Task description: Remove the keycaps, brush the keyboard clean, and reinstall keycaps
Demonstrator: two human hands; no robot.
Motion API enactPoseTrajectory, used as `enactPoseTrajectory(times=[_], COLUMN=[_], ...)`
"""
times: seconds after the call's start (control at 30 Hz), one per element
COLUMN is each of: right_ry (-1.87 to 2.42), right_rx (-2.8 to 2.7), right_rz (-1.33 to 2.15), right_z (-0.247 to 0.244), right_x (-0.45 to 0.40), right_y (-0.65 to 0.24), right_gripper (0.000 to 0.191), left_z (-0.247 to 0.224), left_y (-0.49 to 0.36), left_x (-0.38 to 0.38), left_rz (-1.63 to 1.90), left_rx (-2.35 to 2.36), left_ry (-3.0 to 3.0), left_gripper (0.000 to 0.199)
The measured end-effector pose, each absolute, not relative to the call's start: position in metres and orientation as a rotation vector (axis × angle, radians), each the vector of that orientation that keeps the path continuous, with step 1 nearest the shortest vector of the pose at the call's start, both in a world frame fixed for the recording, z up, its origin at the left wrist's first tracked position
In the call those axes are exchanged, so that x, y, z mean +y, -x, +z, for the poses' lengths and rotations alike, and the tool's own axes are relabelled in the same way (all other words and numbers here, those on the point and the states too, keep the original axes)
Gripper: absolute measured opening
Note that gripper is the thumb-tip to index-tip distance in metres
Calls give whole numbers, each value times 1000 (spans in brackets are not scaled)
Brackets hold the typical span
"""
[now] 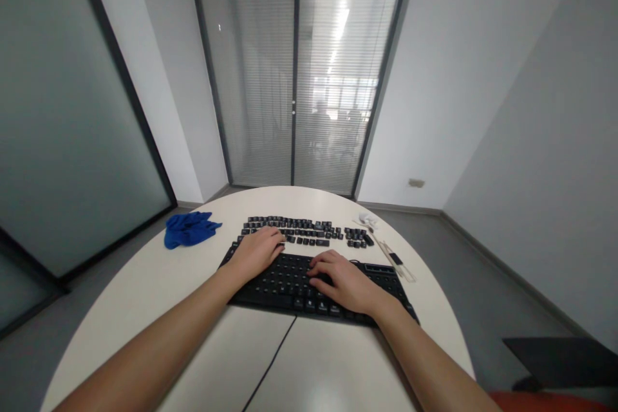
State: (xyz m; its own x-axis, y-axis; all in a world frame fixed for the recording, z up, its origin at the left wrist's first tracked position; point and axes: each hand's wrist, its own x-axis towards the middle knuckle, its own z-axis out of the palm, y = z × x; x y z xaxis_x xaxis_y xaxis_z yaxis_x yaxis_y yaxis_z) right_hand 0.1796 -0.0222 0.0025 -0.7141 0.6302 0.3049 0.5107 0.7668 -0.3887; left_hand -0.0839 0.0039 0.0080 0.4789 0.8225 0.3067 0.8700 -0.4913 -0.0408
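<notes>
A black keyboard (284, 280) lies in front of me, many of its positions without keycaps and larger keys still along its near row. Behind it, loose black keycaps (309, 224) are laid out in rows on the table. My left hand (258, 251) reaches over the keyboard's far left edge, thumb and fingertips drawn together at the nearest keycaps. What sits between those fingertips is mostly hidden, though it looks like a keycap. My right hand (344, 280) rests on the right half of the keyboard, fingers bent and apart, fingertips touching its surface.
A crumpled blue cloth (190, 229) lies at the left of the round white table (145, 309). On the right are thin sticks (393, 257) and a white crumpled piece (367, 219). A dark seam crosses the tabletop. A red and black chair (545, 399) stands at lower right.
</notes>
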Motion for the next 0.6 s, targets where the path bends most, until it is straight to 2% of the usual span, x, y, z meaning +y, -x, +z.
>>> enactPoseTrajectory(times=[0.37, 0.6], right_ry=[828, 839], right_rx=[-2536, -2530], right_rz=[424, 436], right_z=[5, 6], right_x=[-21, -22], right_y=[-181, -182], right_gripper=[14, 14], left_z=[8, 11], left_y=[76, 69], left_x=[23, 26], left_rz=[-189, -263], left_rx=[-1433, -1463], left_ry=[2569, 2627], left_gripper=[13, 16])
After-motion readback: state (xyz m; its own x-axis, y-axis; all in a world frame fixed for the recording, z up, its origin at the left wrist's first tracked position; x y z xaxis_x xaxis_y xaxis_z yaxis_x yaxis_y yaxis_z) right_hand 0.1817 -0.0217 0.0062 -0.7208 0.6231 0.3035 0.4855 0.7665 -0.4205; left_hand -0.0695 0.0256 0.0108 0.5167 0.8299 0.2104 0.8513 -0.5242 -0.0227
